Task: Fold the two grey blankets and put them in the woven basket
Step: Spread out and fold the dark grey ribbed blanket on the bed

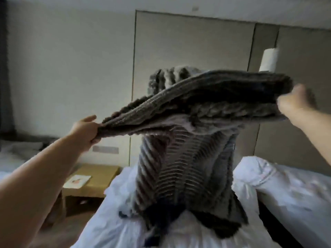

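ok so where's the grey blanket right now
In the head view, the grey blanket hangs mid-frame above the bed, stretched between the left hand and right hand.

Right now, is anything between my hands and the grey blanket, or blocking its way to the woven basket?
Nothing is between them: the left hand and right hand already grip the grey blanket. No woven basket is in view, so that path cannot be judged.

Grey blanket (186, 167), between the hands: thick ribbed plush cloth, matt. Bedsheet (114, 221) beneath: pale, smooth, crumpled cloth. Box (96, 178) below left hand (84, 133): matt brown cardboard.
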### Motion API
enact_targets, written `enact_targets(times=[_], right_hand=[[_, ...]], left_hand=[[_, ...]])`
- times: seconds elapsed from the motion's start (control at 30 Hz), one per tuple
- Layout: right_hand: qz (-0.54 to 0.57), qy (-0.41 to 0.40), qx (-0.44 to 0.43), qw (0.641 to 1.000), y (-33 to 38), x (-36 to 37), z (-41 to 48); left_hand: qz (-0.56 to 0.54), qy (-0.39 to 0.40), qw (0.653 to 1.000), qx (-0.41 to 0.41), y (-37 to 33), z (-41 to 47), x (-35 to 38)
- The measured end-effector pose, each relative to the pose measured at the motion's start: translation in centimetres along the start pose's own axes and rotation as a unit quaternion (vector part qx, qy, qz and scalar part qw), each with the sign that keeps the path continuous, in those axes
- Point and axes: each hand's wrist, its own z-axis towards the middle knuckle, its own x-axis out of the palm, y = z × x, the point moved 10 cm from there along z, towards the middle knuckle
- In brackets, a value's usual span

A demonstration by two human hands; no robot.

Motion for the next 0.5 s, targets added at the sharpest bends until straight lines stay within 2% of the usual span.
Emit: enact_targets(times=[0.07,0.17,0.27,0.33,0.4,0.5], right_hand=[[0.023,-0.023,-0.002,0.999,-1.9,0.0,-0.8],[0.015,0.013,0.005,1.0,-6.7,2.3,-4.4],[-0.038,0.086,0.026,0.995,-12.1,4.7,-9.5],[-0.078,0.172,0.04,0.981,-16.2,6.8,-15.0],[-0.108,0.265,0.059,0.956,-21.3,8.2,-22.0],[-0.16,0.373,0.126,0.905,-29.4,8.8,-33.8]], left_hand=[[0.04,-0.039,0.998,0.008,0.6,0.6,-1.5],[0.105,-0.061,0.993,-0.009,4.6,0.6,-3.8],[0.201,-0.053,0.978,-0.033,10.1,-0.5,-5.6],[0.254,-0.025,0.965,-0.055,15.3,-2.5,-6.7],[0.363,0.037,0.929,-0.065,21.3,-5.8,-7.3],[0.535,0.134,0.83,-0.084,30.4,-13.6,-9.2]])
